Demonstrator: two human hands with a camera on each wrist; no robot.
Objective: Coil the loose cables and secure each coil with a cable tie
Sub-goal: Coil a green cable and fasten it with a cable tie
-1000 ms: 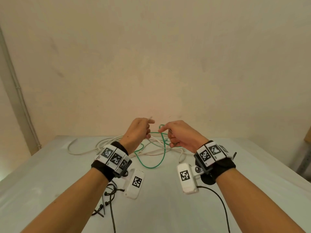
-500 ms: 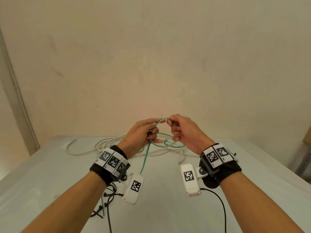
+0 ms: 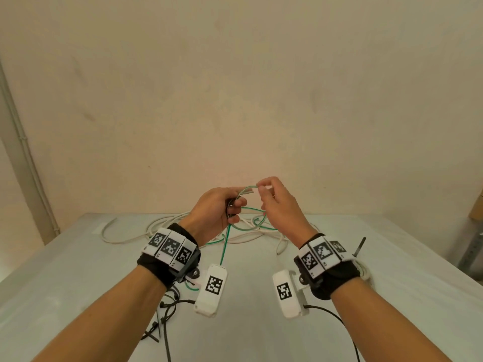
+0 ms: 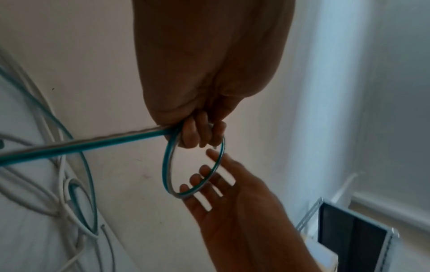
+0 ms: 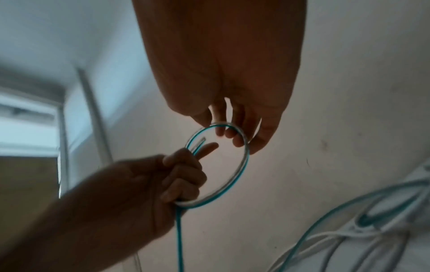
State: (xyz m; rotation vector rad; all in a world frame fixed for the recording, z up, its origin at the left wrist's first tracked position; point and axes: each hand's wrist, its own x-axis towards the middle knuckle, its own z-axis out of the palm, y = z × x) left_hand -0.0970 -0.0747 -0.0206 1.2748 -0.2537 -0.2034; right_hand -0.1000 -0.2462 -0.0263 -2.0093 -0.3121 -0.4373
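Fingers of the left hand [image 3: 213,210] clenched the thin green-and-white flat cable [image 5: 242,165] where its loop crossed. The right hand [image 3: 277,202] steadied the loop's top with loosely extended fingertips [image 5: 229,131]. The cable looked light and springy, best held at the crossing.

Bare forearms; black wristbands [image 3: 156,267] with checkered marker tags; white wrist cameras [image 3: 211,290], black cable.

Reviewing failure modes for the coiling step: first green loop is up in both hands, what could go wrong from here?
1. The right hand has only fingertips on the loop; the springy-looking wire could pop open if they slip.
2. The green cable's tail runs down through the white cables on the table, so pulling more in may snag or drag them.
3. The left hand holds the coil, while the cable ties lie under that forearm; reaching risks loosening it.
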